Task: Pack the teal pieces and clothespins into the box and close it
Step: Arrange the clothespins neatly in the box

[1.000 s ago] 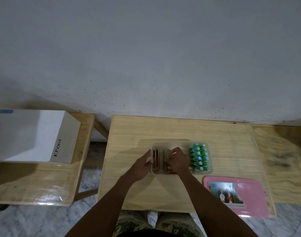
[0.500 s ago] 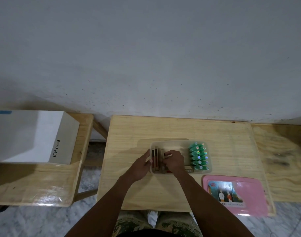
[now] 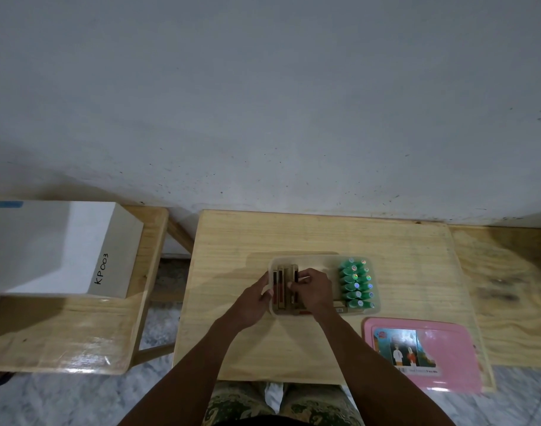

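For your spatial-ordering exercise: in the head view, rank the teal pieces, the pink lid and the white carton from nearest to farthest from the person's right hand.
1. Teal pieces, just right, inside the box.
2. Pink lid, near right on the table.
3. White carton, far left on the other table.

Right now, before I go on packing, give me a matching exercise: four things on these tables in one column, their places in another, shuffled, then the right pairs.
Things:
1. teal pieces
2. clothespins
3. pink lid
4. white carton

Places:
A. on the side table, left of the work table
B. right end of the clear box
C. flat on the work table, right of the box and nearer the person
D. left end of the box, between both hands

Pairs: 1-B, 2-D, 3-C, 4-A
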